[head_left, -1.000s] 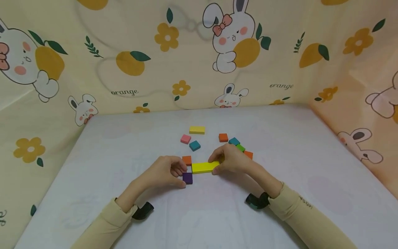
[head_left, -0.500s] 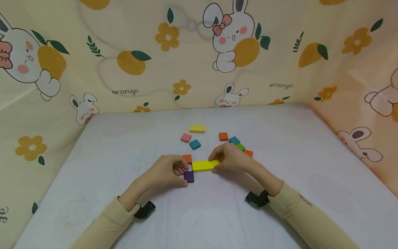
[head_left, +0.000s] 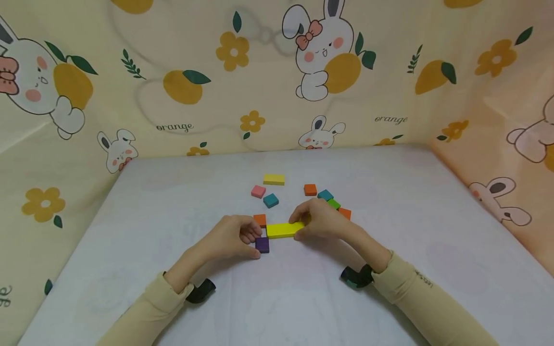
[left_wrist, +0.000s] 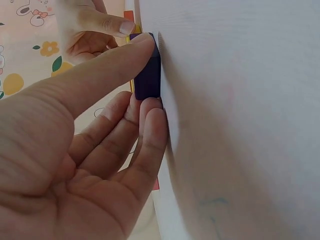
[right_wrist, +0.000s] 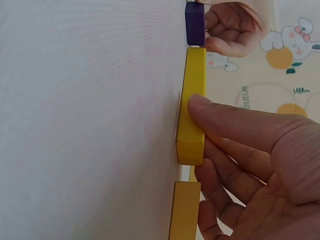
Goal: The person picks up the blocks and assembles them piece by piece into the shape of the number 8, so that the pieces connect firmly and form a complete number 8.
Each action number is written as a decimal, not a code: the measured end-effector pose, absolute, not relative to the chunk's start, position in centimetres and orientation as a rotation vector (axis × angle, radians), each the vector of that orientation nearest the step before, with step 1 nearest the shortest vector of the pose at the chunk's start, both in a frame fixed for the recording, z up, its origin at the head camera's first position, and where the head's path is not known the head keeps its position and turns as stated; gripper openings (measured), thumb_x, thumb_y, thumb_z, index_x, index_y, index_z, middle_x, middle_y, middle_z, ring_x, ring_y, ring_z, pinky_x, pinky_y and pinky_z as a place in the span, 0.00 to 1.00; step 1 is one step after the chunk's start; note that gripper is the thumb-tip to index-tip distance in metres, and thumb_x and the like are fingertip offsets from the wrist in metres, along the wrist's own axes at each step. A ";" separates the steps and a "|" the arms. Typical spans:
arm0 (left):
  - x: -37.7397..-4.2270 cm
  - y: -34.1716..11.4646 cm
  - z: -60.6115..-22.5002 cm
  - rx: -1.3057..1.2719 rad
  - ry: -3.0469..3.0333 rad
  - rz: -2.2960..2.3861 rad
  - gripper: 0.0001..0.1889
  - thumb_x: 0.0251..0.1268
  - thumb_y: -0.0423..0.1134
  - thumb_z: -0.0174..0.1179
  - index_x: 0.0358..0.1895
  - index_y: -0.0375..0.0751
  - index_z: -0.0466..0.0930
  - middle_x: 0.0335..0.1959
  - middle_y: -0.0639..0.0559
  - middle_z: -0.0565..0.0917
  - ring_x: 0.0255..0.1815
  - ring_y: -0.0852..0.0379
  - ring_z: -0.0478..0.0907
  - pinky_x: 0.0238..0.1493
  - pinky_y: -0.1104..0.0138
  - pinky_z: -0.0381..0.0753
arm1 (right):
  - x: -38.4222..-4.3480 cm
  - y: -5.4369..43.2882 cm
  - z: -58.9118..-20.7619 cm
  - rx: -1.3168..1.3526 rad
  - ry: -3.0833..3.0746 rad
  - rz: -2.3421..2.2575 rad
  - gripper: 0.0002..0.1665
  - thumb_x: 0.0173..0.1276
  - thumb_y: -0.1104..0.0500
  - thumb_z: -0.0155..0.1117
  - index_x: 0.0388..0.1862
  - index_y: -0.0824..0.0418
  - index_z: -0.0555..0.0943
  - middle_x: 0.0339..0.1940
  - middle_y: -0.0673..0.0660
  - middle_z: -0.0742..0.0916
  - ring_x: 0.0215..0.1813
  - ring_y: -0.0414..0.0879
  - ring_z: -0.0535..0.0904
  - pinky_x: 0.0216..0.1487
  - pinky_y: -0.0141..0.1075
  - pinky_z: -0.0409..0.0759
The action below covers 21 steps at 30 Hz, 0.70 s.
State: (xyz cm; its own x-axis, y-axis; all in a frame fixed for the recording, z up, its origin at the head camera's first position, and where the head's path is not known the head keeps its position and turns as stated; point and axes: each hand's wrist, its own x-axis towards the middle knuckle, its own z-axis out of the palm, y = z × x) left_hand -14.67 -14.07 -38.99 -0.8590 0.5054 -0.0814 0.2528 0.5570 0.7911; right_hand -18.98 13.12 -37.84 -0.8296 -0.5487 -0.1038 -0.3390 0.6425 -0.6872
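My left hand [head_left: 230,236] pinches a small purple block [head_left: 262,245] on the white table. In the left wrist view the thumb lies on one side of that purple block [left_wrist: 147,75], the fingertips at the other. A long yellow block [head_left: 280,230] lies just right of and beyond it; my right hand [head_left: 324,220] grips its right end. The right wrist view shows the thumb on the near side of the yellow block [right_wrist: 193,80], a narrow gap parting it from the purple one. An orange block [head_left: 259,220] sits beyond my left fingertips.
Farther back lie another yellow block [head_left: 274,179], a pink block [head_left: 258,191] and a blue block [head_left: 270,200]. Orange [head_left: 310,190], blue [head_left: 325,194] and green [head_left: 333,204] blocks stand behind my right hand. An orange-yellow block [right_wrist: 185,210] lies near its fingers. A patterned cloth [head_left: 268,72] backs the table.
The purple block has shifted slightly to the right with my left hand. My right hand keeps its grip on the long yellow block, which stays nearly in place.
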 end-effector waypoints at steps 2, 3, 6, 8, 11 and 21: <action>-14.7 -14.0 -38.9 0.621 2.492 1.197 0.21 0.44 0.37 0.81 0.41 0.42 0.81 0.34 0.53 0.82 0.36 0.54 0.79 0.42 0.68 0.81 | -19.0 13.1 -37.8 -0.711 2.564 -0.979 0.16 0.51 0.61 0.82 0.40 0.54 0.88 0.37 0.45 0.86 0.39 0.47 0.77 0.43 0.37 0.79; -14.8 -14.0 -38.9 0.619 2.490 1.194 0.21 0.44 0.37 0.80 0.41 0.42 0.81 0.34 0.53 0.82 0.36 0.54 0.79 0.42 0.68 0.81 | -19.1 13.2 -37.8 -0.714 2.565 -0.977 0.16 0.51 0.61 0.82 0.40 0.54 0.88 0.37 0.45 0.86 0.39 0.47 0.77 0.43 0.37 0.79; -14.8 -14.0 -38.8 0.621 2.481 1.198 0.21 0.44 0.38 0.80 0.41 0.41 0.81 0.35 0.53 0.82 0.36 0.54 0.79 0.42 0.68 0.81 | -19.1 13.2 -37.8 -0.724 2.564 -0.976 0.16 0.51 0.61 0.82 0.40 0.54 0.88 0.37 0.46 0.86 0.39 0.47 0.77 0.42 0.36 0.79; -14.7 -14.0 -38.8 0.623 2.477 1.200 0.21 0.44 0.38 0.80 0.41 0.40 0.81 0.35 0.53 0.82 0.36 0.54 0.79 0.42 0.68 0.81 | -19.1 13.2 -37.8 -0.732 2.564 -0.977 0.16 0.51 0.61 0.82 0.40 0.54 0.88 0.37 0.46 0.87 0.39 0.47 0.77 0.42 0.37 0.79; -14.7 -14.1 -38.8 0.626 2.474 1.204 0.21 0.44 0.38 0.81 0.42 0.40 0.81 0.35 0.53 0.82 0.36 0.54 0.79 0.42 0.68 0.81 | -19.1 13.2 -37.8 -0.738 2.564 -0.976 0.16 0.51 0.61 0.82 0.40 0.55 0.88 0.37 0.46 0.86 0.39 0.47 0.77 0.42 0.36 0.80; -14.8 -14.1 -38.9 0.616 2.480 1.202 0.21 0.44 0.38 0.81 0.42 0.42 0.81 0.35 0.54 0.82 0.36 0.55 0.79 0.42 0.68 0.81 | -19.0 13.1 -37.6 -0.735 2.557 -0.980 0.16 0.52 0.62 0.81 0.40 0.55 0.87 0.37 0.46 0.86 0.39 0.47 0.77 0.43 0.36 0.79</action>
State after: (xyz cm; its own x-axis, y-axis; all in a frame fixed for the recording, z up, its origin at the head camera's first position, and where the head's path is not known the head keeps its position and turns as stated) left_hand -14.77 -14.10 -38.94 -0.8573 0.5063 -0.0935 0.2404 0.5542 0.7969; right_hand -18.99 13.06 -37.61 -0.8222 -0.5608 -0.0971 -0.3522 0.6354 -0.6872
